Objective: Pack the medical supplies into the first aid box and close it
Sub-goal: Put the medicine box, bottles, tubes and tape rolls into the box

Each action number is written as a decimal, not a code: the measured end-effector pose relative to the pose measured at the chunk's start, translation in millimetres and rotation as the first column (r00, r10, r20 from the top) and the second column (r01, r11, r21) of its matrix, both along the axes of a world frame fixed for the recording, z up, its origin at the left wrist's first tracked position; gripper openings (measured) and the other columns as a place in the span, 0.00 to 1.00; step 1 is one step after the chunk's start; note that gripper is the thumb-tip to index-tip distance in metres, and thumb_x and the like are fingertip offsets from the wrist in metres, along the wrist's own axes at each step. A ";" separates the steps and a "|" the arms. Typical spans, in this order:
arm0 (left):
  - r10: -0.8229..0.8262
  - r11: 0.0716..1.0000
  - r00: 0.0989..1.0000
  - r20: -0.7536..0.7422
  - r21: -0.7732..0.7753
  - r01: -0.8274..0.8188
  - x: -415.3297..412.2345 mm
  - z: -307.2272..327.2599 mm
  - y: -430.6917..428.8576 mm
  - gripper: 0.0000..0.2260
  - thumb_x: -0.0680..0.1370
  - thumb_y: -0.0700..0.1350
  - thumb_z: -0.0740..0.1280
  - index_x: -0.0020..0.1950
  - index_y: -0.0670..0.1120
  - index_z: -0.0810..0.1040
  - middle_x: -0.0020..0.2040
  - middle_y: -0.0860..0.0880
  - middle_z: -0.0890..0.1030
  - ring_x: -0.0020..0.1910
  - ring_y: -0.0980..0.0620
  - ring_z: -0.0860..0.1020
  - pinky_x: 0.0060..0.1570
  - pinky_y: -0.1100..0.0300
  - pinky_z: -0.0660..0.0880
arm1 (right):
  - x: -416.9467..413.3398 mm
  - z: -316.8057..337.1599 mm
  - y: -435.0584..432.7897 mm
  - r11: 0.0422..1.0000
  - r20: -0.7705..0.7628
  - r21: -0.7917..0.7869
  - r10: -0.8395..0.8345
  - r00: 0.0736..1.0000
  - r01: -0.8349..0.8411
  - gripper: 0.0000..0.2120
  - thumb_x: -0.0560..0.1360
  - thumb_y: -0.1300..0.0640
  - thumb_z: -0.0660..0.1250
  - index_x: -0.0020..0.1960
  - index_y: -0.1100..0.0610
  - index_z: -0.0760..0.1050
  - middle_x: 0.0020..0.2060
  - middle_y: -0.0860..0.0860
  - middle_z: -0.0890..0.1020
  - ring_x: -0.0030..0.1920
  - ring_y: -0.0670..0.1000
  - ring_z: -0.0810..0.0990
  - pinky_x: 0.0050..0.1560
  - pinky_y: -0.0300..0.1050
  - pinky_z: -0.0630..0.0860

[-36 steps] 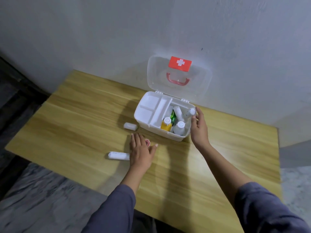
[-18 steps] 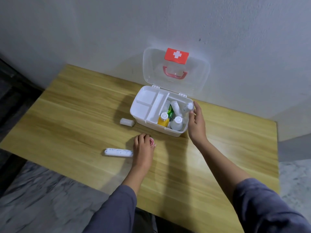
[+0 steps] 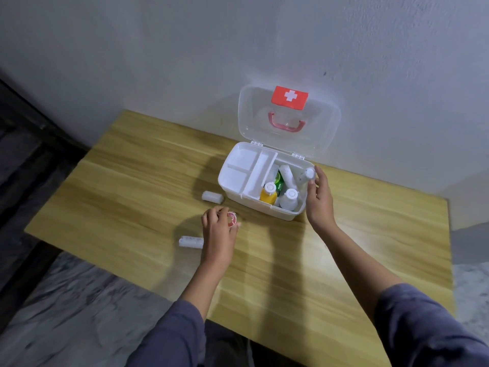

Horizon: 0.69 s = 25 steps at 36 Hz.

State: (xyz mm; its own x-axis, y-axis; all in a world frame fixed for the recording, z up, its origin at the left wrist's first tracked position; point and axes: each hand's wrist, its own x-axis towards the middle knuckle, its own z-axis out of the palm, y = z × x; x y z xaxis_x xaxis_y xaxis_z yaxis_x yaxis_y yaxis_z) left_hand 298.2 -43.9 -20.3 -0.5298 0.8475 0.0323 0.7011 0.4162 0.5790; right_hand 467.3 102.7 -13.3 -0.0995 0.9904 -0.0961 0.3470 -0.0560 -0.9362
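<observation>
The white first aid box (image 3: 264, 209) stands open on the wooden table, its clear lid (image 3: 322, 120) with a red cross label leaning back against the wall. Inside its right part are a yellow bottle (image 3: 268, 194), a white bottle (image 3: 289, 199), a green pack (image 3: 278, 180) and a white tube. My right hand (image 3: 318, 200) holds a speckled white tube (image 3: 307, 175) at the box's right rim. My left hand (image 3: 219, 230) closes its fingers around a small round red-and-white tin (image 3: 231, 219) on the table. A small white roll (image 3: 212, 196) and a long white tube (image 3: 191, 242) lie nearby.
A white divided tray (image 3: 244, 170) fills the box's left half. The table (image 3: 132, 186) meets the wall behind the box. Its near edge runs diagonally below my arms, with dark floor and grey marbled surface on the left.
My left hand went from lying flat beside the small round tin to curling its fingers around it. My right hand stayed at the box's right rim with the tube.
</observation>
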 end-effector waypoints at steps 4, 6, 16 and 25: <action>0.052 0.995 0.999 -0.007 0.085 -0.051 -21.4 19.8 5.1 0.16 0.73 0.41 0.71 0.58 0.38 0.75 0.55 0.38 0.73 0.56 0.40 0.68 0.57 0.58 0.63 | -1.4 2.3 -1.5 1.000 0.012 -0.013 -0.012 1.000 0.012 0.21 0.79 0.51 0.51 0.72 0.50 0.60 0.69 0.53 0.70 0.69 0.54 0.69 0.69 0.59 0.66; 0.048 0.990 0.999 -0.023 0.134 -0.044 -31.0 32.2 15.5 0.16 0.72 0.41 0.71 0.58 0.37 0.75 0.55 0.37 0.74 0.56 0.39 0.69 0.56 0.60 0.62 | -2.0 4.0 -1.9 1.000 0.023 -0.019 -0.014 1.000 0.014 0.20 0.80 0.51 0.51 0.72 0.50 0.60 0.69 0.53 0.70 0.68 0.54 0.69 0.69 0.59 0.66; -0.178 0.977 0.983 -0.043 0.109 0.182 -42.0 71.3 110.0 0.18 0.75 0.45 0.67 0.63 0.39 0.72 0.60 0.41 0.71 0.61 0.44 0.65 0.60 0.56 0.65 | -2.9 15.8 -3.8 0.998 0.016 -0.061 -0.028 0.999 0.029 0.19 0.80 0.51 0.53 0.71 0.49 0.61 0.67 0.53 0.73 0.67 0.54 0.71 0.68 0.56 0.68; -0.541 0.840 0.836 -0.096 -0.105 0.531 -56.5 52.5 146.9 0.19 0.77 0.46 0.64 0.66 0.40 0.70 0.65 0.44 0.68 0.66 0.46 0.63 0.67 0.55 0.63 | -7.1 23.0 -5.9 0.993 -0.007 -0.092 -0.072 0.997 0.071 0.23 0.75 0.46 0.53 0.69 0.48 0.63 0.64 0.54 0.75 0.63 0.54 0.74 0.65 0.55 0.71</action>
